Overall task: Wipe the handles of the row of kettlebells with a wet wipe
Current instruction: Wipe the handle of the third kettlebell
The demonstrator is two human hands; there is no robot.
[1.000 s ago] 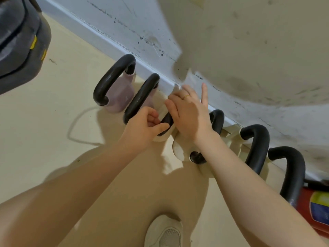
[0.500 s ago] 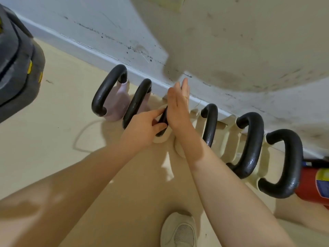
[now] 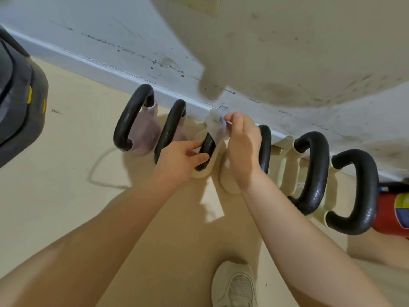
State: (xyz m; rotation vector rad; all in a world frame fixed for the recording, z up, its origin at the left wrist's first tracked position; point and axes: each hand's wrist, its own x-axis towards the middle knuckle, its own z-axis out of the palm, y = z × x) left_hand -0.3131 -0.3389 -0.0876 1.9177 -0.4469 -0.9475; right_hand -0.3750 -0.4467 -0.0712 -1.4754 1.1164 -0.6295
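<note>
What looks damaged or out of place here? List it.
The white baseboard along the wall is scuffed and chipped, with dark marks. A red fire extinguisher lies on the floor at the right end of the kettlebell row.

The kettlebell handles (image 3: 313, 172) are all glossy black. Taking the white wet wipe (image 3: 215, 126) as the landmark: the two kettlebell bodies (image 3: 145, 134) farthest to its left are dusty mauve-pink, while the bodies beneath it and to its right are cream. Past the last cream one lies a red fire extinguisher (image 3: 391, 212) with a yellow and blue label. The wall behind the wipe is pale blue-grey with dark scuffs. The floor (image 3: 73, 151) is beige. Well left of the wipe sits a dark grey object (image 3: 20, 111) with yellow marks. Below it, the shoe (image 3: 234, 284) is off-white.
</note>
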